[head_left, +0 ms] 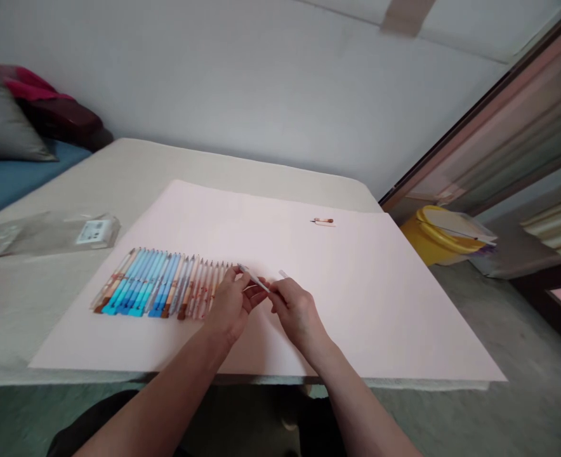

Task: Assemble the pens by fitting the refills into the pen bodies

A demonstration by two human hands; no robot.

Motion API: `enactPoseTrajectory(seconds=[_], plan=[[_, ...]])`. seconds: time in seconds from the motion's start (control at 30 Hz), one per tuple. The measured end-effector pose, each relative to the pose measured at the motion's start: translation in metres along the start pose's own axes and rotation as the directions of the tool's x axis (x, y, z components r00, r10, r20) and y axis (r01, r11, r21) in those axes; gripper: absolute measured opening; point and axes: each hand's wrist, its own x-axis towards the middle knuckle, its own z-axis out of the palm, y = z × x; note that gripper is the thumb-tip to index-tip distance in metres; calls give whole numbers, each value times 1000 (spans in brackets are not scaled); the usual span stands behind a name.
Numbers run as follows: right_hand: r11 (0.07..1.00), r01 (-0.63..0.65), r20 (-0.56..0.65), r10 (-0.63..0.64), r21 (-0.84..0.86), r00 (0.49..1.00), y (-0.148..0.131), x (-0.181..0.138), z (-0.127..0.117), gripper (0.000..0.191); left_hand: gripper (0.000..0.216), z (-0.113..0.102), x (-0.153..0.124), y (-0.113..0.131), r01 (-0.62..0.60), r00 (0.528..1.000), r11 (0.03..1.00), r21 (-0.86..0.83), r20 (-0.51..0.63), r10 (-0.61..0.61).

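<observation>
A slim pale pen [256,279] is held aslant above the pink sheet, its tip pointing up and left. My left hand [230,301] is closed on it near the tip end, thumb and fingers pinching. At the pen's lower end, my right hand [294,308] pinches it too. A short white piece [283,274] shows just beyond my right fingers; whether it is a cap, and whether I hold it, I cannot tell. Left of my hands lies a long row of pens [151,279], blue, brown and pale, side by side with tips away from me. My left hand hides the row's right end.
The pink sheet [380,317] covers much of the cloth-topped table. A small brown-and-white pen-like item [323,221] lies far right on it. At left are a clear plastic bag [56,235] and a red object's edge. A yellow bucket [433,238] stands right of the table.
</observation>
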Motion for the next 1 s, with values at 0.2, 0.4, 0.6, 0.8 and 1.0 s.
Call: enactPoseTrajectory(seconds=[0.2,0.4,0.6,0.8,1.0], plan=[[989,-122,30,119,86,992,4,6,-17,22,11,-3,5,2,31,997,998,-49,-68,-35],[839,-291,-105,274,-461,956,38,16,-36,23,12,-10,15,16,-41,986,994,-100,-164,24],[670,-180,102,359,-720,928,48,23,-14,26,13,-11,16,20,-64,982,992,-113,-183,43],[634,-102,147,328,-766,933,53,25,-5,23,12,-13,17,21,-56,980,988,-141,-199,28],[701,-10,187,204,-713,961,37,22,-10,19,12,-16,22,23,-84,977,988,-128,-205,56]])
